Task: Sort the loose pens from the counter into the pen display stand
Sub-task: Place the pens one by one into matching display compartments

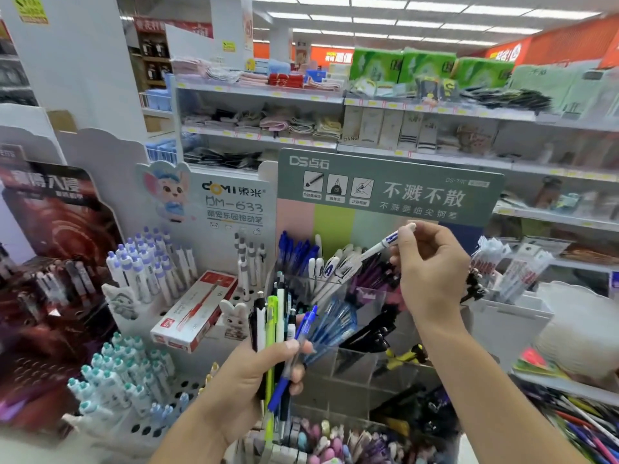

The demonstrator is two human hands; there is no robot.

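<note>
One white pen (375,251) with blue print is pinched by its top end between the thumb and fingertips of the right hand (432,266), its tip slanting down toward seven o'clock into the clear compartment of white pens (326,267) on the tiered pen display stand (355,329). The left hand (264,373), at six o'clock in the view, is curled round a bundle of loose pens (278,329), among them a yellow-green one and a blue-clipped one standing upright. The step in hand looks like placing a single pen into its matching slot. Whether the tip already rests among the white pens is hard to tell, since the frame is a little blurred there. Next, the fingers should lower and release it, then pick another pen from the bundle and match its colour to a compartment.
</note>
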